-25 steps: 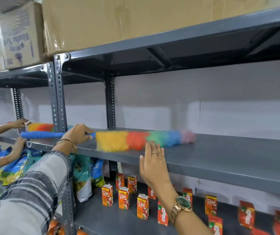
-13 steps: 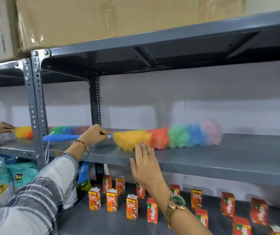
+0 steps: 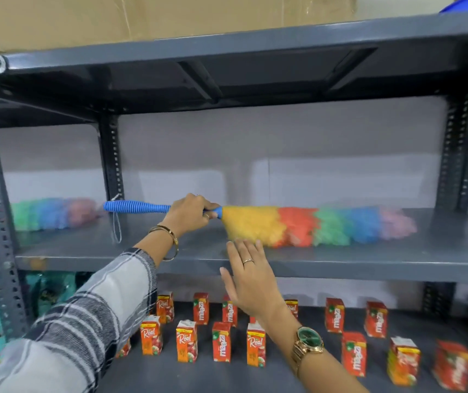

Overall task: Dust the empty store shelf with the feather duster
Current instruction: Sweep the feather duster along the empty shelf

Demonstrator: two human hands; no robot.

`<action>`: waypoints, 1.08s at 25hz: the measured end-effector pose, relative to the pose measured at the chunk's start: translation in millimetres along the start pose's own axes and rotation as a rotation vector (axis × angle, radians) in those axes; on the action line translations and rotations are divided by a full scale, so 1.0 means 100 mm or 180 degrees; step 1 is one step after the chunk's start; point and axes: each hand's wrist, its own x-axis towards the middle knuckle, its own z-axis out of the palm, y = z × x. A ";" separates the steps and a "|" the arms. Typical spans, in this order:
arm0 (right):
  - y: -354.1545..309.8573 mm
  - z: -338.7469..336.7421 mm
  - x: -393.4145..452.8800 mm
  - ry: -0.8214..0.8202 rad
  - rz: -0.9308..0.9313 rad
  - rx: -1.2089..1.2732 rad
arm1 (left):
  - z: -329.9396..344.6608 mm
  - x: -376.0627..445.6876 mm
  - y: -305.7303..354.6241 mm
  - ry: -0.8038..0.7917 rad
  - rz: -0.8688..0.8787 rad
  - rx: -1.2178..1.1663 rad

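A grey metal shelf (image 3: 340, 259) is seen against a pale wall, with cardboard boxes (image 3: 153, 15) stored on the level above and small red juice cartons (image 3: 221, 341) stood on the level below. The feather duster (image 3: 298, 225) is laid along the shelf, its coloured head touching the metal. Its blue handle is enclosed in the tight grip of the left hand (image 3: 188, 215). The right hand (image 3: 251, 276) is held flat and open at the shelf's front edge, nothing grasped.

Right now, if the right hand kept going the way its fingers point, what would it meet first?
Most likely the feather duster: the open right hand points up over the shelf edge toward its yellow fluff. Depth is uncertain.
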 end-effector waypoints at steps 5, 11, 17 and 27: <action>0.56 -0.13 -0.32 -0.0166 0.0250 -0.0506 | 0.13 0.29 0.38 0.0549 -0.0245 0.0462; 1.23 -0.33 -0.62 -0.0036 0.0525 -0.0890 | 0.31 0.49 0.84 -0.0593 0.0641 -0.0857; 1.55 -0.48 -0.87 -0.0160 0.0647 -0.1027 | 0.43 0.75 1.94 0.0536 0.0671 0.0288; 1.60 -0.49 -0.92 -0.0164 0.0732 -0.1028 | 0.62 0.91 2.64 0.0566 0.0882 0.0295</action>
